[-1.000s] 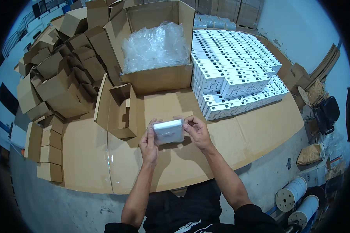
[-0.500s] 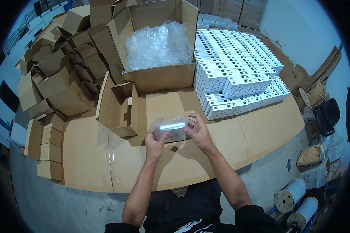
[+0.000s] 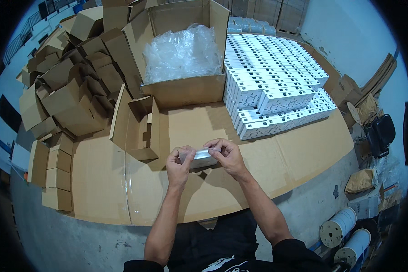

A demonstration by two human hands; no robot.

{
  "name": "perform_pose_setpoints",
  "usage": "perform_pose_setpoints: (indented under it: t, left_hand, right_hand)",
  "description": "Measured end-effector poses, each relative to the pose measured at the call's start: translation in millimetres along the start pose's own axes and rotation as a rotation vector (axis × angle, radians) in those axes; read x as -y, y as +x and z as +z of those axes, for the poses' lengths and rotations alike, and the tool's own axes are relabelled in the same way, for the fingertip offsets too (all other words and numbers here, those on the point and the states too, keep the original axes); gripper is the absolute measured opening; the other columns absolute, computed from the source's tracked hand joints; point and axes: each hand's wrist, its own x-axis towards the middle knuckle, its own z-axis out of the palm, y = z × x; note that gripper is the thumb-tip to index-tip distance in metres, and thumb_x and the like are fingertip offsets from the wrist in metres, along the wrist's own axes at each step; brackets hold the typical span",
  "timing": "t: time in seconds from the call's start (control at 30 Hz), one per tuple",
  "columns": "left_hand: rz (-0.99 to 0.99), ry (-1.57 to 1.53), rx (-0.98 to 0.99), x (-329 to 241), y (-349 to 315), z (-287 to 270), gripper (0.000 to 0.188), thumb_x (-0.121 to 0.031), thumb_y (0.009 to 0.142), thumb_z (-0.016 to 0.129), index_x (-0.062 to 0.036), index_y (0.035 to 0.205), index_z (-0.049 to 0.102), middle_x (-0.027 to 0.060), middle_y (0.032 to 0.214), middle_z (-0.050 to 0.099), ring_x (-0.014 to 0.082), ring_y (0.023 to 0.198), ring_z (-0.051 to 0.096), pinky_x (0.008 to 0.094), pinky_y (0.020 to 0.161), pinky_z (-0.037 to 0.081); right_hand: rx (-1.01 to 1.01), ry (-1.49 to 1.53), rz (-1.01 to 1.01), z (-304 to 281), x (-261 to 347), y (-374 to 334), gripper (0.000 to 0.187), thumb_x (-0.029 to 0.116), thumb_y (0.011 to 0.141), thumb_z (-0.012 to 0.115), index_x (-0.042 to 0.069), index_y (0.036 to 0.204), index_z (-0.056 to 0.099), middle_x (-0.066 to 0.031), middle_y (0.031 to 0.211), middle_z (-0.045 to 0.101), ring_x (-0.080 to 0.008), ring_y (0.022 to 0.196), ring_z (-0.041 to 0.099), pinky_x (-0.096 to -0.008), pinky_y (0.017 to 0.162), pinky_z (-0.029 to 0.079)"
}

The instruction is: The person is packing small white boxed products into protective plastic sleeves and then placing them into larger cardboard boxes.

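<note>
with the fingers of the left hand (image 3: pixel 178 165) and right hand (image 3: pixel 227 158) bent and nearly closed, pinches a white pack (image 3: pixel 203 159) at its two ends; holds it right between the fingertips, over the cardboard sheet (image 3: pixel 99 186); seems, by the look of it, already cased in see-through film, bunched a little at the right fingertips; not yet let go or set down; cannot tell whether fastened; past the fingertips, in the large carton (image 3: pixel 186 92), shows plenty of see-through bags (image 3: pixel 183 54) still loose; beyond the right fingers, shows white boxes (image 3: pixel 283 103) already stacked in close rows; just beyond the left fingers, meets the wall of a small open carton (image 3: pixel 145 154), tightest for any leftward swing; ahead of the right fingers, meets the stack's near corner, though well apart; has most room rightward and bodyward of the fingers, as far as the sheet's curved near edge.
</note>
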Motion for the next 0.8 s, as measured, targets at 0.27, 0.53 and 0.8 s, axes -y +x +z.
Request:
perform_pose_setpoints:
  t: [0.27,0.53,0.8]
  left_hand:
    - [-0.169,-0.146,-0.119,11.8,5.3,1.5,0.019,-0.014,0.091,0.076,-0.0057,0.099,0.061,-0.001,0.089,0.064,0.0041,0.078,0.055,0.0214,0.068,0.044]
    - [-0.117,-0.181,-0.135,8.0,7.5,7.4,0.023,-0.007,0.094,0.071,-0.0047,0.112,0.057,0.0024,0.101,0.062,0.007,0.09,0.057,0.0238,0.075,0.048]
    - [0.344,0.467,-0.1,-24.8,9.3,6.9,0.027,0.0,0.086,0.069,-0.0042,0.113,0.067,0.0108,0.122,0.06,0.0269,0.113,0.059,0.038,0.1,0.046]
  right_hand:
    - [-0.178,0.057,0.001,10.1,6.1,-0.1,0.011,0.0,0.098,0.061,-0.002,0.109,0.064,-0.0127,0.116,0.068,-0.0148,0.106,0.063,-0.0301,0.093,0.051]
    - [-0.028,-0.233,-0.045,-0.9,7.7,-3.4,0.02,0.004,0.096,0.064,-0.001,0.114,0.072,-0.0087,0.109,0.073,-0.0162,0.103,0.066,-0.0302,0.092,0.051]
    - [-0.011,-0.367,-0.041,-5.2,4.6,-3.4,0.027,0.008,0.088,0.073,0.002,0.114,0.073,-0.0083,0.109,0.075,-0.0154,0.099,0.068,-0.0297,0.089,0.053]
